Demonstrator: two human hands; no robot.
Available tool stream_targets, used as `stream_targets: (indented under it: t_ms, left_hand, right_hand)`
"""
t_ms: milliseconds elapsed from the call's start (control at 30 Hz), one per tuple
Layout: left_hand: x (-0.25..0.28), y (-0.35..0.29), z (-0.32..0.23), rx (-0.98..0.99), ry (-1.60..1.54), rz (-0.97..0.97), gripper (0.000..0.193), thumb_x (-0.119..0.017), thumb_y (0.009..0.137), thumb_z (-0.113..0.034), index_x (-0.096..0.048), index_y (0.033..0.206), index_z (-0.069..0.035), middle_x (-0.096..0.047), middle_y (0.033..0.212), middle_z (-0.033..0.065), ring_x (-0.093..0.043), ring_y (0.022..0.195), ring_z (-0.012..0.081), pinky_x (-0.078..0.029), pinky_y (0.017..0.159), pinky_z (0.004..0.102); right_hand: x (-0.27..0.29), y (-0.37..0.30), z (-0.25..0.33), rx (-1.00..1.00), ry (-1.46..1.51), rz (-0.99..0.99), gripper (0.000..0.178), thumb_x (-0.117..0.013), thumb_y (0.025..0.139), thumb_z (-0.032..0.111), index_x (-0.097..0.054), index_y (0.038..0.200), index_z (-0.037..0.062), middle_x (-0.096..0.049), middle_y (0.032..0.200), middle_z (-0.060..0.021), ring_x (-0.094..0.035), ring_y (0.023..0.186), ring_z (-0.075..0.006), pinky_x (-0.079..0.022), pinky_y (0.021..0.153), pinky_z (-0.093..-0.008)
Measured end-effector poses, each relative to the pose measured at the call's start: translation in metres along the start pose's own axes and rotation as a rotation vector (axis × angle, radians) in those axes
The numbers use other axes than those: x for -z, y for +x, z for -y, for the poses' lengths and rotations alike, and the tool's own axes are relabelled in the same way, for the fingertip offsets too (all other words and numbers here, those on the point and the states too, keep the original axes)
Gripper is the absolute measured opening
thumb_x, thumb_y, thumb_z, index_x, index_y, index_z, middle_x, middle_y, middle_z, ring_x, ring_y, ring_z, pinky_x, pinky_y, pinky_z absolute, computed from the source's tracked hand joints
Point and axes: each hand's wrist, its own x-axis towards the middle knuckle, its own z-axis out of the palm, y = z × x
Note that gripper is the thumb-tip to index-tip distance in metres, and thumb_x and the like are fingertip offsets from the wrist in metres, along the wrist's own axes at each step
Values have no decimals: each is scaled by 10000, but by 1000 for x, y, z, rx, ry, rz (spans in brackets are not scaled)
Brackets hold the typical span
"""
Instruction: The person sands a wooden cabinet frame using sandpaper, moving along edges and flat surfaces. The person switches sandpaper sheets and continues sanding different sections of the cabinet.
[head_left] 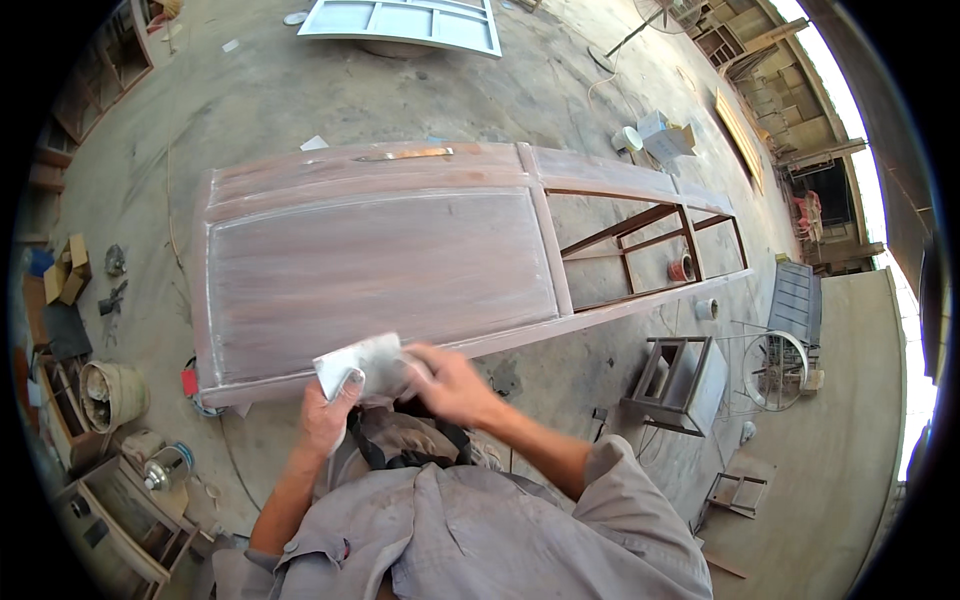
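Observation:
My left hand (330, 410) grips a white, flat rectangular sheet (358, 360), with its thumb, whitened by dust, on the near side. My right hand (452, 382) is right beside the sheet; its fingers are smeared by motion, so I cannot tell what they hold. Both hands are in front of my body at the near edge of a long wooden door panel (380, 265). The panel looks brownish-pink with whitish streaks and pale lines along its frame. On its far rail lies a thin strip with a pointed end (405, 154).
The panel's right part is an open frame (690, 240). Farther off lies a pale blue panel (400, 25). A carton (665, 138) and small bucket (627, 140) stand at far right, a metal-framed box (680, 385) at near right. A dirty bucket (115, 395) stands at left.

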Motion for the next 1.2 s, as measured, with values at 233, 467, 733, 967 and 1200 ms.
stream_targets:
  t_ms: [233,467,733,967,1200]
  left_hand:
    - [-103,57,-15,-611,982,142,447,-583,868,57,-660,1306,18,-677,1315,192,-628,1271,345,-519,1071,438]
    - [-97,63,6,-529,1334,280,504,-572,846,29,-608,1348,52,-565,1469,232,-511,1398,407,-413,1186,490]
    - [-255,121,36,-704,1330,446,488,-750,853,-200,-651,1297,-24,-617,1416,173,-524,1396,328,-438,1147,495]
    - [-224,94,42,-636,1440,336,443,-708,846,-121,-671,1276,-20,-613,1420,183,-518,1400,352,-418,1164,513]
    - [-167,104,10,-681,1513,482,483,-658,839,-73,-655,1320,-21,-581,1462,197,-502,1414,366,-386,1197,519]
  right_hand:
    - [259,-42,-157,215,-611,-664,232,-577,1002,53,-665,1217,52,-706,1108,-189,-699,1023,-368,-546,897,-429]
    - [369,-63,-262,66,-666,-705,264,-507,1064,217,-659,1229,78,-703,1113,-196,-673,1038,-425,-541,894,-467]
    - [364,-58,-266,-189,-630,-612,341,-451,1095,341,-651,1257,119,-709,1175,-170,-674,1039,-426,-539,882,-487]
    - [361,-58,-264,-212,-644,-627,347,-438,1097,356,-647,1229,114,-709,1185,-141,-679,1014,-416,-541,852,-504]
    - [361,-57,-266,-247,-648,-694,301,-479,1071,324,-647,1184,102,-718,1134,-137,-686,971,-419,-541,809,-527]
